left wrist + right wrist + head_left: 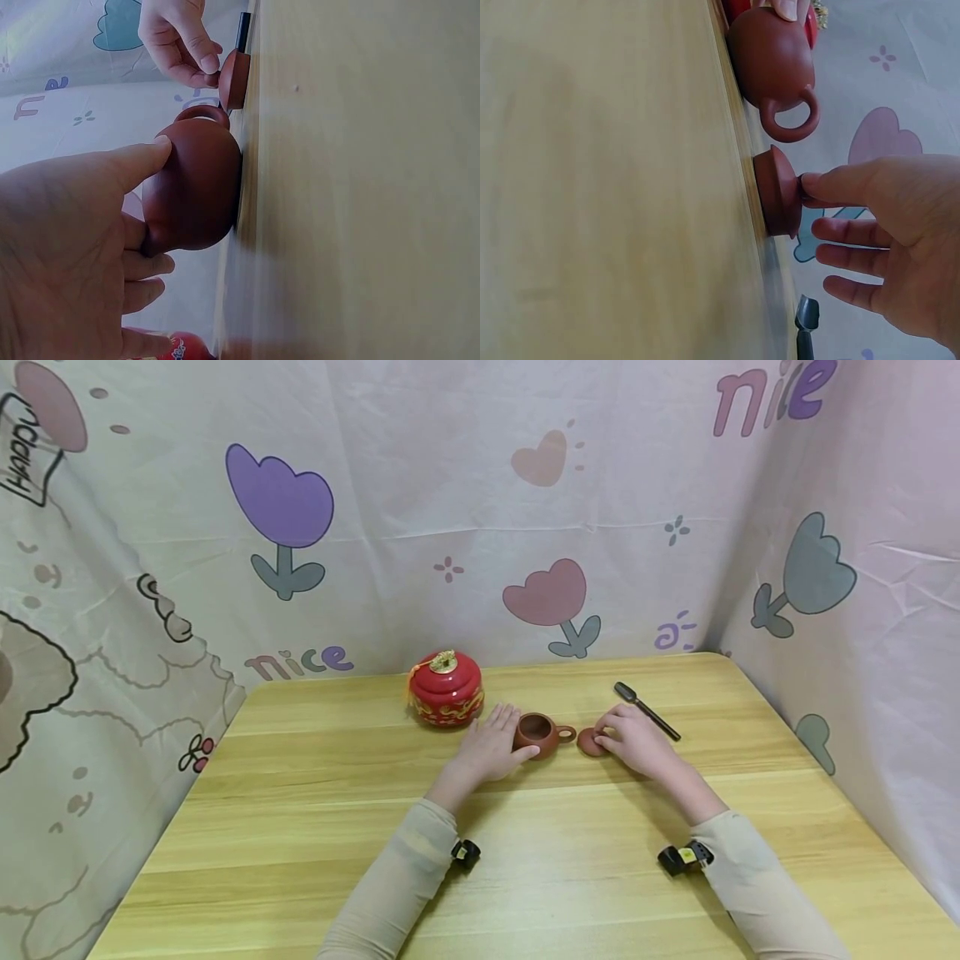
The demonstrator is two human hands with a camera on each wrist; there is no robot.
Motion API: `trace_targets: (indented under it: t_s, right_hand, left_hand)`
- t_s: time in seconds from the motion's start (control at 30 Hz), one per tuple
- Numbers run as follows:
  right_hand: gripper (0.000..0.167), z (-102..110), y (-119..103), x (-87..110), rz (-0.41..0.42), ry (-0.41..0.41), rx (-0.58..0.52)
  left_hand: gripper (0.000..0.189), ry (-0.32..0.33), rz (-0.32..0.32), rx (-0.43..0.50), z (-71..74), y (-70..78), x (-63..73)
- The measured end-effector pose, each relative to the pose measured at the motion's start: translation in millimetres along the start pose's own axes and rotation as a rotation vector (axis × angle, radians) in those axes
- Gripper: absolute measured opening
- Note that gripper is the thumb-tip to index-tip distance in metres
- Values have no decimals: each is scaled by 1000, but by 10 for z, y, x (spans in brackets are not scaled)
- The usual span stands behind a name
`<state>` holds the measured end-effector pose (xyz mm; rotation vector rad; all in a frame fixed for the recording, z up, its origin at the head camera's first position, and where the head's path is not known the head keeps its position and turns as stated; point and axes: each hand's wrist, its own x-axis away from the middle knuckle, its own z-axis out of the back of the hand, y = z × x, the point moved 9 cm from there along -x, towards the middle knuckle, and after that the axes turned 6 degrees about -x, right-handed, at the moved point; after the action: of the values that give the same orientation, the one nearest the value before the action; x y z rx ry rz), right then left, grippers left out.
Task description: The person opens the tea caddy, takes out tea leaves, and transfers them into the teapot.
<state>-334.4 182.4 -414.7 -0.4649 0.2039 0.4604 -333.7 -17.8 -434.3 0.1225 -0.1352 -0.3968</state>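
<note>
A small reddish-brown clay teapot [547, 746] stands upright on the table, uncovered, its loop handle pointing right. My left hand [489, 748] holds the teapot from the left, thumb on the near side of its body; the left wrist view shows the other fingers about the spout end. To the right of the handle lies the teapot's lid [777, 192], flat on the wood. Thumb and forefinger of my right hand [639, 740] pinch the lid's knob, while its other fingers extend loosely.
Behind my left hand stands a red lidded jar [447, 697] with gold decoration and an orange tassel. A dark tea scoop [648, 712] lies beyond my right hand. Patterned cloth [420, 510] hangs along the back and sides of the wooden table [555, 877].
</note>
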Motion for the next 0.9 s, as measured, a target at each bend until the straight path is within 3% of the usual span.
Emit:
trace_targets:
  t_s: [0.57, 0.9]
  right_hand:
    - [22, 75, 24, -21, -29, -15, -66]
    - [22, 141, 21, -15, -45, -1, -75]
  left_hand:
    - [85, 1, 6, -4, -5, -8, -18]
    - [86, -1, 19, -3, 0, -9, 8]
